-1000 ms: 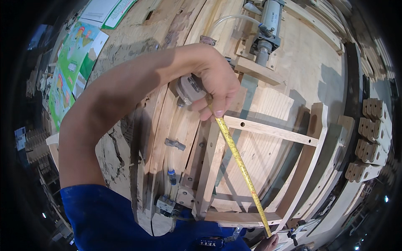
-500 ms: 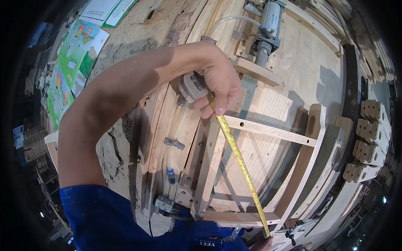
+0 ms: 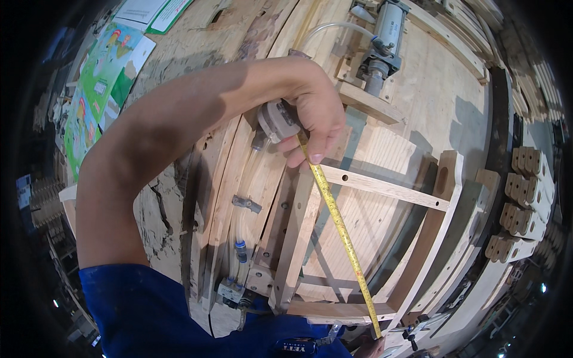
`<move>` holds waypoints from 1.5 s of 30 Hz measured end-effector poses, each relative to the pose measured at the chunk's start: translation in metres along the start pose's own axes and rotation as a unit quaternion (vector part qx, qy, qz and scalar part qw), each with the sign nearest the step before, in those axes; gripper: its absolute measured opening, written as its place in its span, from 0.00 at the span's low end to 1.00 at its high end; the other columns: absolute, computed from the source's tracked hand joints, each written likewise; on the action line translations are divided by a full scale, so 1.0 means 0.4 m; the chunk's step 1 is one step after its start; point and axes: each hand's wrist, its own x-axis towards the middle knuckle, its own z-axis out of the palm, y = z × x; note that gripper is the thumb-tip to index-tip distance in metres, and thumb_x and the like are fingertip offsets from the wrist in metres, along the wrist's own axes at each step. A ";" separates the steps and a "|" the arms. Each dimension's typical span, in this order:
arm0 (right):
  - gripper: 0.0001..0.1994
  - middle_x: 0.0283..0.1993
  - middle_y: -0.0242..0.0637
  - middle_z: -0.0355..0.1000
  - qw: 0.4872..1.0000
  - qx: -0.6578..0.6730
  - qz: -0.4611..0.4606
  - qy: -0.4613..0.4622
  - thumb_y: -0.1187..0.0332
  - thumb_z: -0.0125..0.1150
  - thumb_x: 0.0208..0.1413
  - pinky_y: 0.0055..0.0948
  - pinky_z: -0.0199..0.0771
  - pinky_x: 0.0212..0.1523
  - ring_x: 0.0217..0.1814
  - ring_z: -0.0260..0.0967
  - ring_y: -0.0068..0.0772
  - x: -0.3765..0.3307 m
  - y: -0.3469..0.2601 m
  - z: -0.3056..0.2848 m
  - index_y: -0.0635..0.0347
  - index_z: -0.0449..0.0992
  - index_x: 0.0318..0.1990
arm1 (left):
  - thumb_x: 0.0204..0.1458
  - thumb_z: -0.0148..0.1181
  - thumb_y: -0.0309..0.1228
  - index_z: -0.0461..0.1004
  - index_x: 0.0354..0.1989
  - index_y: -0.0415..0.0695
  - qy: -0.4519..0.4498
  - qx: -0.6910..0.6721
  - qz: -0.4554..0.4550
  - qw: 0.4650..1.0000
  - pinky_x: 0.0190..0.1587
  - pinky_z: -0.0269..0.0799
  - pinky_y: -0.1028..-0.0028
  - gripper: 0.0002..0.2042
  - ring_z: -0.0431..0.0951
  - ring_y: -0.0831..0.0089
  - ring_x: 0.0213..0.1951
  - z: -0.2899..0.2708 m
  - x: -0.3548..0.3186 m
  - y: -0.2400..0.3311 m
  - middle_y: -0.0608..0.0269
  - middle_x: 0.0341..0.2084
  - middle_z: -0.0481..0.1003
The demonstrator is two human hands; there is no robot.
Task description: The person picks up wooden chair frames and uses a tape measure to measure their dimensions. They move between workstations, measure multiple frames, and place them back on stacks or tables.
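Observation:
My left hand (image 3: 321, 116) is closed on a tape measure, its greyish clear case (image 3: 277, 121) tucked beneath the palm. Thumb and fingers pinch the yellow blade (image 3: 343, 230) close to the case. Pulled out straight, the blade runs diagonally across a pale wooden frame (image 3: 385, 190), from its upper left corner to its lower right one. At the blade's far end, by the bottom edge of the view, my right hand (image 3: 370, 346) grips the tape's tip; most of that hand is cut off or hidden. The frame lies flat on the workbench jig.
A pneumatic cylinder (image 3: 388, 36) with a clear hose is mounted beyond the frame. Hose fittings and a valve (image 3: 233, 292) sit along the left rail. Stacked wooden pieces (image 3: 519, 221) stand at right. Green printed sheets (image 3: 98, 89) lie at far left. A small clamp (image 3: 412, 334) is near the lower right.
The view has shifted slightly. Both hands keep their hold on the tape measure, and the blade still spans the same two corners of the frame.

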 end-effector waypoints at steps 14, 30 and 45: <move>0.11 0.23 0.39 0.65 0.987 0.146 0.050 0.037 0.65 0.50 0.57 0.29 0.61 0.22 0.23 0.63 0.30 -0.013 -0.013 -0.004 0.66 0.69 0.34 | 0.49 0.55 0.30 0.74 0.34 0.31 0.022 -0.007 -0.007 1.000 0.25 0.71 0.75 0.11 0.77 0.72 0.21 0.008 0.003 -0.002 0.54 0.26 0.78; 0.13 0.31 0.27 0.65 0.832 0.528 -0.126 -0.115 0.67 0.54 0.57 0.17 0.60 0.26 0.27 0.58 0.14 0.362 -0.362 -0.206 0.65 0.69 0.46 | 0.45 0.53 0.18 0.77 0.23 0.34 0.553 -0.204 -0.147 0.794 0.13 0.71 0.80 0.05 0.75 0.76 0.13 0.749 -0.338 0.200 0.57 0.15 0.75; 0.09 0.28 0.24 0.69 0.843 0.314 -0.230 -0.370 0.65 0.57 0.54 0.19 0.61 0.23 0.24 0.62 0.16 0.735 -0.911 0.232 0.58 0.76 0.39 | 0.54 0.51 0.28 0.74 0.35 0.32 0.484 -0.553 0.191 0.651 0.18 0.70 0.79 0.10 0.75 0.76 0.21 0.990 0.249 0.270 0.56 0.24 0.76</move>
